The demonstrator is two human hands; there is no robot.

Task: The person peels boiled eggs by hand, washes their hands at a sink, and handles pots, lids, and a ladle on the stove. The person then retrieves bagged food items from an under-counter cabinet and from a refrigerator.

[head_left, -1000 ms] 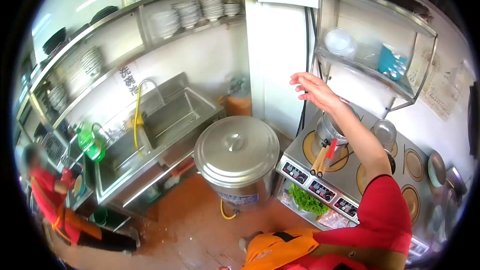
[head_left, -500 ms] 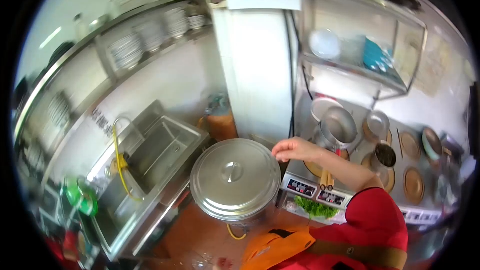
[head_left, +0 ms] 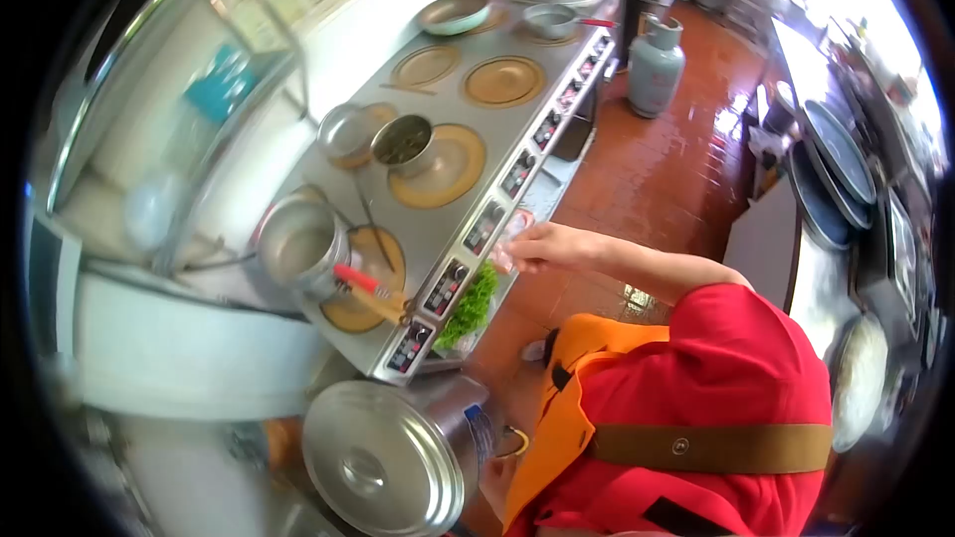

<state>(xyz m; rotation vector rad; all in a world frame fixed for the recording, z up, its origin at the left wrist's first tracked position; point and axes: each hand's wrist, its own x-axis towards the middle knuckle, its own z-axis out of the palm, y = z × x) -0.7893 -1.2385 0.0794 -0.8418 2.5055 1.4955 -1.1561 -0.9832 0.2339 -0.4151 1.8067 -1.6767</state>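
Wet, shiny red tile floor (head_left: 637, 167) down a narrow kitchen; long steel stove (head_left: 453, 109) along one side. Right hand (head_left: 545, 246): fingers bent and drawn together, just beside a pinkish packet (head_left: 513, 229) at the stove's front edge. Contact or grip: cannot tell. Left hand (head_left: 495, 482): low, partly hidden by the apron (head_left: 545, 443), near the lidded pot (head_left: 398, 457); finger spread and any hold cannot be told.

Next out: leafy greens (head_left: 470, 306) beside the packet, below the control panels. On the stovetop, a saucepan (head_left: 300, 247) near the corner, red and wooden handles (head_left: 370, 300) jutting past it; small pot (head_left: 402, 142) with dark contents on a round burner. Farther off, grey gas cylinder (head_left: 657, 70) upright on the floor.
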